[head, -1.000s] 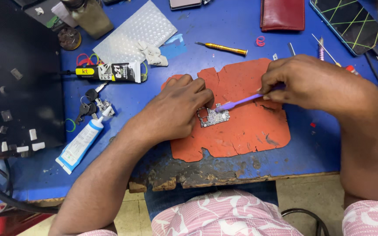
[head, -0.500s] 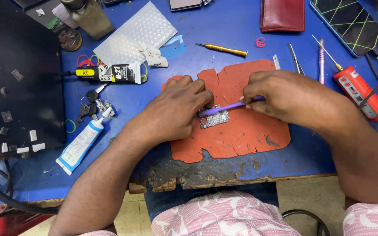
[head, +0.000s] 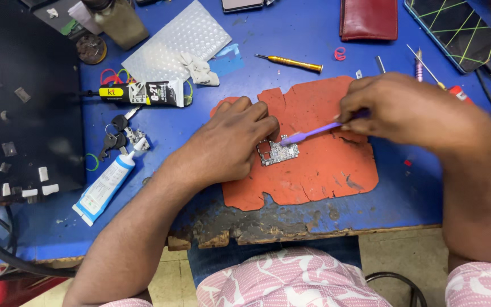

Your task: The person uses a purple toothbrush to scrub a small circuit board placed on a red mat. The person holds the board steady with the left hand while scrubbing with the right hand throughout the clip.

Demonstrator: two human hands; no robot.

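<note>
A small circuit board [head: 278, 152] lies on a worn orange mat [head: 313, 170] on the blue table. My left hand [head: 231, 142] rests on the mat, fingers pressing the board's left edge. A thin purple brush [head: 311, 134] is gripped in my right hand [head: 404, 111], its tip touching the top of the board.
A black glue tube [head: 143, 92], a white and blue tube [head: 106, 183], keys [head: 115, 136], a yellow screwdriver [head: 291, 62], a bubble-wrap sheet [head: 177, 42], a red wallet [head: 369, 19] and a phone [head: 456, 28] lie around. A black box [head: 24, 102] stands at left. The table's front edge [head: 257, 227] is chipped.
My right hand has slid back and forth with the purple brush over the board and now covers the red tool at right. My left hand has stayed on the board.
</note>
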